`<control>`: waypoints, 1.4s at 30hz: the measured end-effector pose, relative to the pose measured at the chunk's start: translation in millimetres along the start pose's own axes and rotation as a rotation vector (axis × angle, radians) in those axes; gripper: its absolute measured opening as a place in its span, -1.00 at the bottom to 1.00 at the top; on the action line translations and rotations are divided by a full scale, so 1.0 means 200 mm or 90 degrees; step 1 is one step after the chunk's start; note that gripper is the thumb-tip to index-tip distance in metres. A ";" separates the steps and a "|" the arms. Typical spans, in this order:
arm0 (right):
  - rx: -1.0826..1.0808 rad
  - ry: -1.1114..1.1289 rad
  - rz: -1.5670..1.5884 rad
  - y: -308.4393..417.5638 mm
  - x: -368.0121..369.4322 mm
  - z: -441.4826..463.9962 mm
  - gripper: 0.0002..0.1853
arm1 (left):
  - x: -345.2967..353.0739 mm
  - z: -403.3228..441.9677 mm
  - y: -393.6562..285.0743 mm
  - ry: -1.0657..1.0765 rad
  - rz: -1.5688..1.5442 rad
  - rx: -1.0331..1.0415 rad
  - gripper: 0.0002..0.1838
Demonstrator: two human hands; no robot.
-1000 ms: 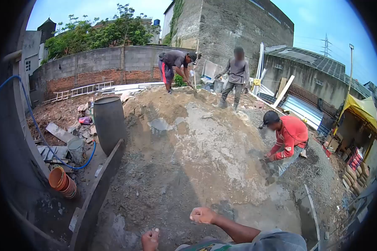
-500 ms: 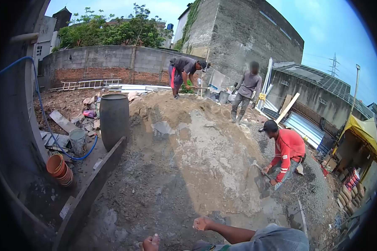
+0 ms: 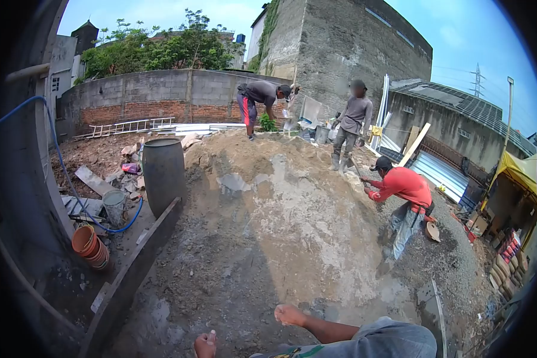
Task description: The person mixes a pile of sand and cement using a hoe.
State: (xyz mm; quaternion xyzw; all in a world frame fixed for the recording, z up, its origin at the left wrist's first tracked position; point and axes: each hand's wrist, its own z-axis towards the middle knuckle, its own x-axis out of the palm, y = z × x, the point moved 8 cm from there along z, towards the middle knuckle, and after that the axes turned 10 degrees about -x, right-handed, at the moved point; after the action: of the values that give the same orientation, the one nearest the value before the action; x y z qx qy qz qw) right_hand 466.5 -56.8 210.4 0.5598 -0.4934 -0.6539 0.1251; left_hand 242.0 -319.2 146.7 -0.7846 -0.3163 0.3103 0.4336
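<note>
At the bottom of the view, my right hand [image 3: 289,315] is held out over the grey, wet-looking ground [image 3: 221,286], fingers curled in. Nothing shows sticking out of it. My left hand [image 3: 206,345] is lower and to the left, partly cut off by the frame edge, with its fingers folded and a whitish fingertip pointing up. No tool is visible in it. The two hands are apart. Grey cloth [image 3: 394,339] of my clothing lies beside my right forearm.
A sand mound [image 3: 304,209] rises ahead. A co-worker in red [image 3: 406,188] bends on its right with a long handle; two people [image 3: 259,98] are at the back. A dark barrel [image 3: 164,176], plank [image 3: 131,280], orange buckets [image 3: 90,247] and blue hose [image 3: 56,143] are left.
The co-worker in red has shifted up and back along the mound, the tool now pointing away toward its top. My left hand has moved slightly up and left; my right hand is nearly unmoved.
</note>
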 end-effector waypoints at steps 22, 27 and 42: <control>0.394 -0.102 0.200 -1.33 -0.01 -1.16 -0.80 | 0.85 -0.62 -0.16 0.105 0.218 0.009 -0.57; 0.422 -0.105 0.242 -1.30 -0.07 -1.28 -0.81 | 0.88 -0.64 -0.16 0.069 0.251 0.014 -0.54; 0.473 -0.084 0.184 -1.04 -0.08 -1.15 -0.79 | 0.13 -0.19 -0.15 -0.247 0.403 0.070 -0.70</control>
State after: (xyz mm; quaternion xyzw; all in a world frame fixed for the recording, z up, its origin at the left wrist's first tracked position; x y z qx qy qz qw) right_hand 749.7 -61.8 82.9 0.4484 -0.7768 -0.4413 -0.0267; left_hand 279.5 -304.7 182.8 -0.7457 -0.1174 0.5883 0.2901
